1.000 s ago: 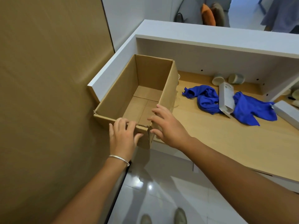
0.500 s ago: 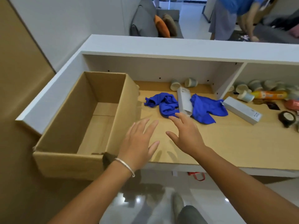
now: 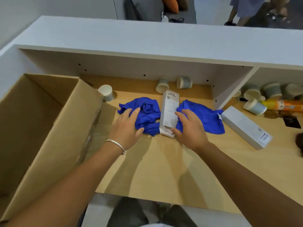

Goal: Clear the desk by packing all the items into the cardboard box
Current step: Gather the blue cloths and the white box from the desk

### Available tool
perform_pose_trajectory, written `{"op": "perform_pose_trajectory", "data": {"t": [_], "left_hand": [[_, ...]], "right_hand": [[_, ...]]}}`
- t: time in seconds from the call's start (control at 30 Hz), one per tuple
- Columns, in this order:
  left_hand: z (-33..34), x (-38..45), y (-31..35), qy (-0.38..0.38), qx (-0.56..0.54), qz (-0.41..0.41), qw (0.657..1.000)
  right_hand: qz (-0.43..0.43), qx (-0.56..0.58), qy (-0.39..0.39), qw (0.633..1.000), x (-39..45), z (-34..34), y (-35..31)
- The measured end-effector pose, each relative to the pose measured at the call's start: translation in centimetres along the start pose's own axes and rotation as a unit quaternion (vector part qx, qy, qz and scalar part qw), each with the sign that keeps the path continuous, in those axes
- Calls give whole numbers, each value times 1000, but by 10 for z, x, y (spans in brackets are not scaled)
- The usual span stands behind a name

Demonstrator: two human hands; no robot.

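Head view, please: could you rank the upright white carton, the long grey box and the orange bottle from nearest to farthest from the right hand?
1. The upright white carton touches the right hand, on its thumb side.
2. The long grey box lies on the desk to the hand's right.
3. The orange bottle lies farthest right, in the next compartment.

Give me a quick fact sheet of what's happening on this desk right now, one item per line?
left hand: open, on the left blue cloth
right hand: open, at the white carton and right blue cloth
cardboard box: open, left of desk, nothing visible inside
paper cups: scattered along the back
second white carton: lying flat, right
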State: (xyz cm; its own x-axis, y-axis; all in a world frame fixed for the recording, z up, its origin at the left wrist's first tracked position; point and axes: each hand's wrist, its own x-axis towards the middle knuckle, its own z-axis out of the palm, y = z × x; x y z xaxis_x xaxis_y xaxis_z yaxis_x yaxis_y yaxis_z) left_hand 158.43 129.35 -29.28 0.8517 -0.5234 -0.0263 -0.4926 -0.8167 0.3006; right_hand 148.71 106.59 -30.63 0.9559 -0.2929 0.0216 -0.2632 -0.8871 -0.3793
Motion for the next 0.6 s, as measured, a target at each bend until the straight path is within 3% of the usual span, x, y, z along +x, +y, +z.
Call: {"op": "perform_pose_trajectory", "data": {"t": [0.17, 0.37, 0.6], "left_hand": [[20, 49, 5, -32, 41, -15, 999], [45, 103, -7, -124, 64, -10, 990], [68, 123, -14, -230, 88, -12, 969]], "right_hand": [[11, -31, -45, 998, 31, 11, 38], [52, -93, -153, 983, 52, 20, 76], [59, -92, -217, 970, 63, 30, 94]]}}
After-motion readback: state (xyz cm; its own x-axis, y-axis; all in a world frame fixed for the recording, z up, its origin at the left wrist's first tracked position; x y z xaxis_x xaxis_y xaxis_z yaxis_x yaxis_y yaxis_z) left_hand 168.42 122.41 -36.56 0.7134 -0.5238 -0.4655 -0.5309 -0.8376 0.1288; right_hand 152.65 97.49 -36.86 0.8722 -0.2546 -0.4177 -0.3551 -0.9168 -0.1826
